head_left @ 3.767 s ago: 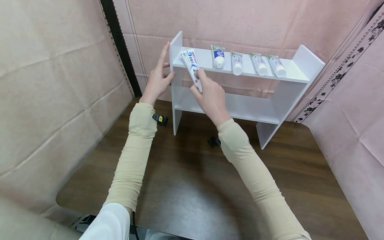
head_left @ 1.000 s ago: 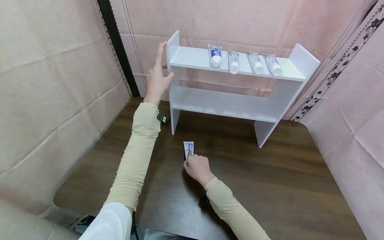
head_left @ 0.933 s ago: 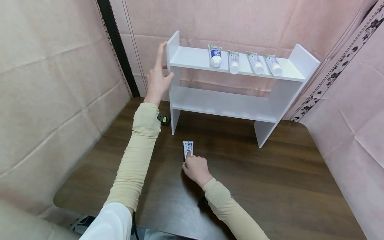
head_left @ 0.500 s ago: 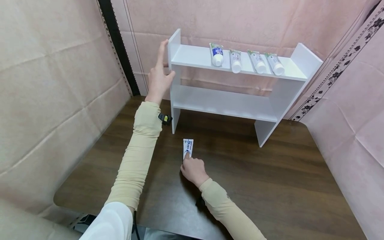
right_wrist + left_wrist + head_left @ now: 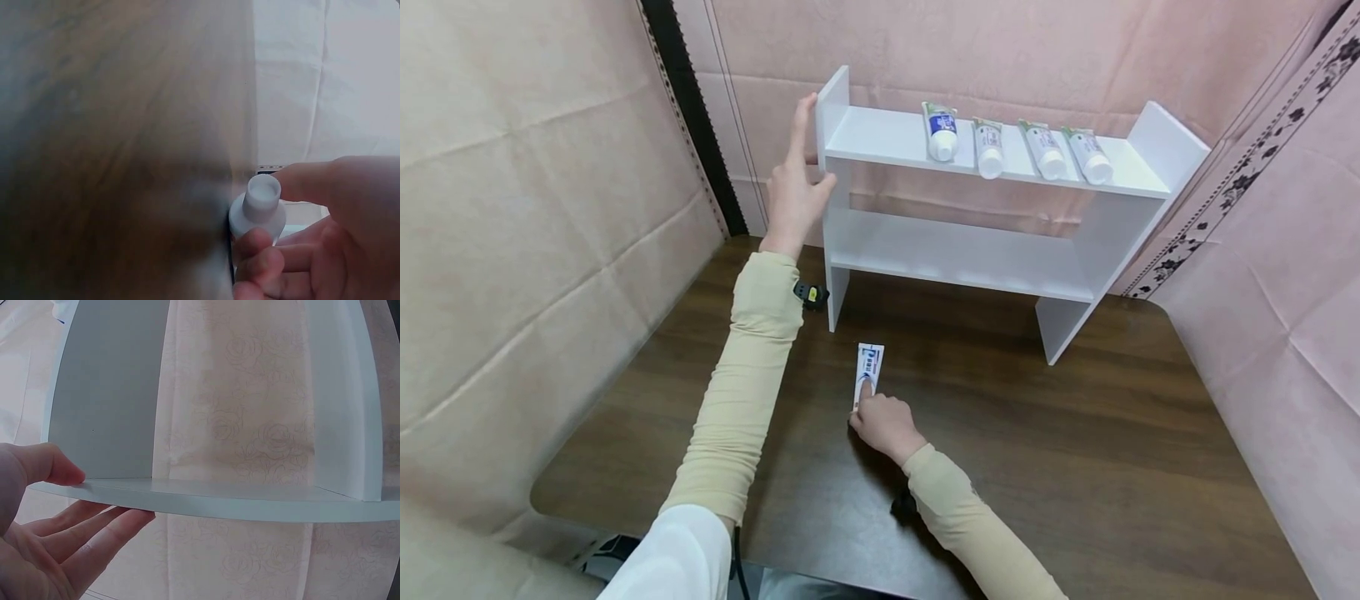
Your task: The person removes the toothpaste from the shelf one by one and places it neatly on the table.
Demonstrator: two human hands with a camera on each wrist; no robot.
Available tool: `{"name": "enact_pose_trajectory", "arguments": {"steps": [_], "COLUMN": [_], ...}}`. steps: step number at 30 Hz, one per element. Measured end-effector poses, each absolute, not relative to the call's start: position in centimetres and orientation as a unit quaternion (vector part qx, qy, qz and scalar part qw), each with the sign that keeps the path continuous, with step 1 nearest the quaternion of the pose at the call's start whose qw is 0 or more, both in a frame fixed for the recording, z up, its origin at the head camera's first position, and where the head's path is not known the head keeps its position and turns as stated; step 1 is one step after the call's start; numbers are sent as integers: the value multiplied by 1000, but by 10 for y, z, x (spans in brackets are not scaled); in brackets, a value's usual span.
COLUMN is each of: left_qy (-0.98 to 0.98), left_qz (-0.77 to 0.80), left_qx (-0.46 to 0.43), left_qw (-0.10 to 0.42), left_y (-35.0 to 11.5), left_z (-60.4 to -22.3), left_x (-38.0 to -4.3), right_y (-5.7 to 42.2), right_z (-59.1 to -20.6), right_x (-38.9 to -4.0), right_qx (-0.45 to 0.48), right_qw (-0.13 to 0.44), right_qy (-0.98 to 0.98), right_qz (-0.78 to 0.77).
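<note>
A white and blue toothpaste tube (image 5: 869,365) is down at the dark wooden table, in front of the shelf's left end. My right hand (image 5: 886,423) holds it near the cap, index finger lying along its printed face. The right wrist view shows the white cap (image 5: 262,190) between thumb and curled fingers, close beside the tabletop. My left hand (image 5: 793,196) grips the left side panel of the white shelf unit (image 5: 962,250). In the left wrist view, the thumb (image 5: 56,465) is on one side of the panel (image 5: 250,509) and the fingers are on the other.
On the upper board lie several tubes in a row, caps facing front: one with a blue label (image 5: 942,133) and paler ones (image 5: 989,150) to its right. The lower board (image 5: 955,250) spans between the side panels. Pink cloth walls (image 5: 1000,50) surround the table (image 5: 1075,467).
My right hand has brought the toothpaste tube from the upper board's left end down to the table. Lately it has shifted only slightly there. The left hand keeps its place on the shelf.
</note>
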State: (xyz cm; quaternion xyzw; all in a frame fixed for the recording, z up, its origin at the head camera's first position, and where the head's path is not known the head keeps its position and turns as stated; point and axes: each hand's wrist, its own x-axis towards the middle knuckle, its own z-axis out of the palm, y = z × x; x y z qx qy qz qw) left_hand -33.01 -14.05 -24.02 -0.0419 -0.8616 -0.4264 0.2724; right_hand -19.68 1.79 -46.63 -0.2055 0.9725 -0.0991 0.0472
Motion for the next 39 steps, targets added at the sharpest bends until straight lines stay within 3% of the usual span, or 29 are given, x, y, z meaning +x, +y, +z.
{"name": "enact_pose_trajectory", "arguments": {"steps": [9,14,24,34,39], "left_qy": [-862,-861,-862,-865,-862], "left_qz": [-420,-419,-414,-416,-424], "left_qx": [-42,-41,-44,-44,-42], "left_qw": [282,284,288,278,273], "left_y": [-140,-140,-141,-141,-141], "left_z": [-242,-242,-243,-240,-241], "left_x": [-331,-331,-332,-329,-329], "right_y": [25,31,57,72,75], "right_z": [-466,-452,-374,-281,-250], "right_x": [-205,-208,-225,-236,-248], "right_qx": [-182,-183,-204,-238,-237], "right_qw": [78,60,-77,-283,-349], "right_qy": [969,966,958,908,886], "right_qz": [-150,-172,-185,-194,-190]}}
